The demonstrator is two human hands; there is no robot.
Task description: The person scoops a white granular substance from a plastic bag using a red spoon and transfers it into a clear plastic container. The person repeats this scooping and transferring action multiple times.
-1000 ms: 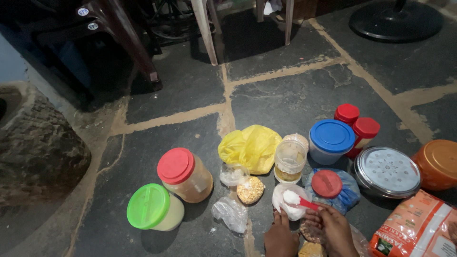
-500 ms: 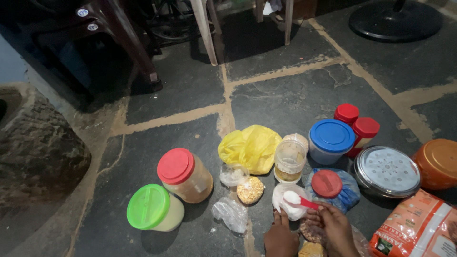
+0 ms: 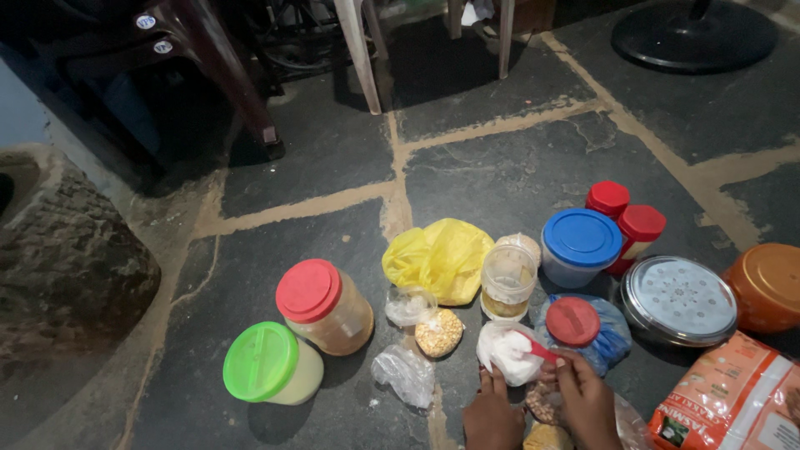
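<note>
Bottom centre of frame: left hand [image 3: 492, 417] at the near edge of a small clear bag of white powder [image 3: 506, 350], fingertips touching the bag's lower rim; whether they pinch the plastic I cannot tell. Right hand [image 3: 587, 404] just right of it, fingers closed on the handle of a red spoon [image 3: 540, 350] whose bowl end dips into the bag's mouth, up and left of the hand. Between the wrists, two bags of brownish grain, partly hidden. Right edge: orange printed packet [image 3: 729, 400]. Just above the bag, an open clear jar [image 3: 507, 282]; beside it a red lid on a blue bag [image 3: 573, 322]. Mid-left: red-lidded jar [image 3: 323, 306] and green-lidded tub [image 3: 271, 364]. Further up: yellow bag [image 3: 439, 258], blue-lidded tub [image 3: 581, 246], perforated steel lid [image 3: 677, 300].
</note>
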